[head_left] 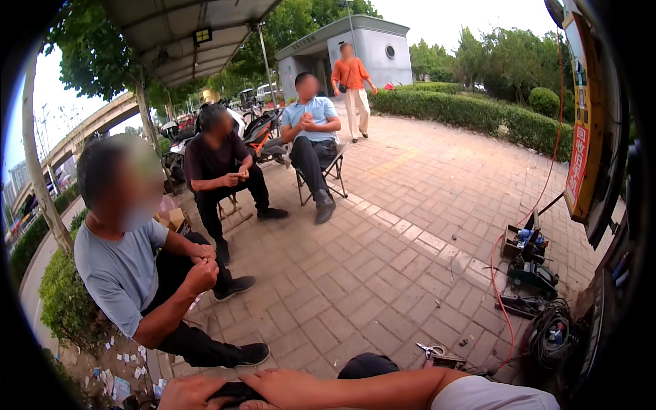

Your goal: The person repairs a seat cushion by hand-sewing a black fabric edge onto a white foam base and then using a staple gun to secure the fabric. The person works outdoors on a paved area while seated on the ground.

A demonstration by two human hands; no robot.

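At the bottom edge, my left hand [190, 392] is closed around the left end of a dark, smooth object [238, 391]. From the right, my forearm reaches across and my right hand [283, 387] rests over the object's other end, its fingers bent. Most of the object is covered by the hands or cut off by the frame, so its kind does not show. My dark-clad knee [369, 365] rises just beyond my right forearm. Light-handled scissors [430, 350] lie on the paving to the right of the knee.
A person in grey [123, 266] sits close at left; two others [222, 154] [314, 119] sit beyond. A person in orange [351, 75] stands farther back. Right: toolbox [525, 242], green machine [533, 275], coiled cables [552, 335], red hose [504, 311], yellow sign panel [581, 82]. Paper scraps [119, 388] litter the lower left.
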